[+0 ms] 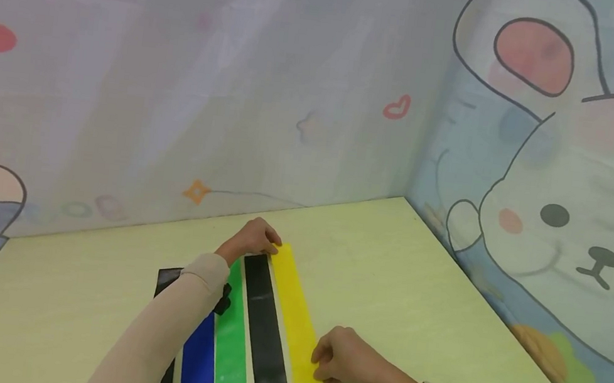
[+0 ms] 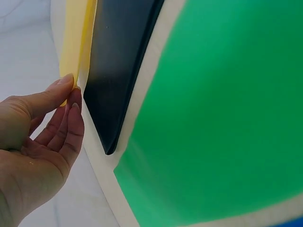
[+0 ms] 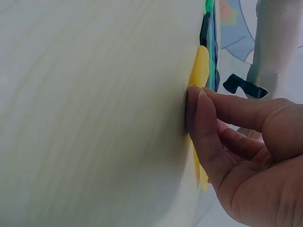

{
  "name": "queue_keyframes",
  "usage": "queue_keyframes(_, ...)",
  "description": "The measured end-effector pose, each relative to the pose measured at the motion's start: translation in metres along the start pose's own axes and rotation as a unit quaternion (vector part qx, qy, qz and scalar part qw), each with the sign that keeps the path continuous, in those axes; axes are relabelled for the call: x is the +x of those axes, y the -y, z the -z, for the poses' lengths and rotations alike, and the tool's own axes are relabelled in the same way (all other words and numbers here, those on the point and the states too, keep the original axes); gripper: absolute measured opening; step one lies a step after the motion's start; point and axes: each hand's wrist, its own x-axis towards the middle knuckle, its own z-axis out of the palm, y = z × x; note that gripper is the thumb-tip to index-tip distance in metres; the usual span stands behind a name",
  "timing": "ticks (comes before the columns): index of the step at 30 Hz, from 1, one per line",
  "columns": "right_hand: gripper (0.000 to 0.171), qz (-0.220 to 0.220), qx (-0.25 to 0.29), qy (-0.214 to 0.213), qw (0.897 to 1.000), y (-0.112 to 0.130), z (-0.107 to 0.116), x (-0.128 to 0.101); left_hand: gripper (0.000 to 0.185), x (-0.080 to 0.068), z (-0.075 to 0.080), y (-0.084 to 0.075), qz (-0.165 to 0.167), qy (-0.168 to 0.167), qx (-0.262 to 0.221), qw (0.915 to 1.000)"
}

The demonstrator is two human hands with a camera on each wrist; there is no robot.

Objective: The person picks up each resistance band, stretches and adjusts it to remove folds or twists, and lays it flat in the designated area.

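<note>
Resting nearest the viewer, the right hand [image 1: 342, 356] has its fingers bent onto the near end of the yellow band [image 1: 297, 317], pressing it flat against the desk [image 1: 413, 305]; the right wrist view shows the fingertips [image 3: 195, 106] on the yellow edge, so this grip is pressing rather than wrapped round anything. Four flat bands lie side by side on the pale yellow-green wood-grain desk, running away from the person: a blue band [image 1: 198, 365] nearest the left sleeve [image 1: 167, 321], then a green band [image 1: 232, 341], a black band [image 1: 265, 332] and the yellow one on the right. Narrow strips of bare desk show between them. A dark flat piece [image 1: 166, 280] lies to the left, partly under the left forearm. Farther out, the left hand [image 1: 253, 239] reaches across the bands to the far end of the yellow band; the left wrist view shows thumb and forefinger pinching its thin edge, this grip clamped on it. Beyond the desk, translucent curtains [image 1: 180, 107] printed with hearts, stars and a cartoon rabbit [image 1: 566, 215] close the corner behind and on the right.
</note>
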Motion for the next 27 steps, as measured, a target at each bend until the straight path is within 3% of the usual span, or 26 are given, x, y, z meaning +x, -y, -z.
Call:
queue_keyframes(10, 0.011, 0.034, -0.071, 0.001, 0.997, -0.0023, -0.0005, 0.0024, 0.02, 0.0006, -0.0073, -0.0007, 0.002, 0.003, 0.021, 0.9998)
queue_keyframes(27, 0.01, 0.03, -0.093, 0.008, 0.995, -0.0009, -0.0009, 0.0008, 0.019, -0.0052, -0.0071, -0.0037, 0.0, -0.003, 0.034, 0.9994)
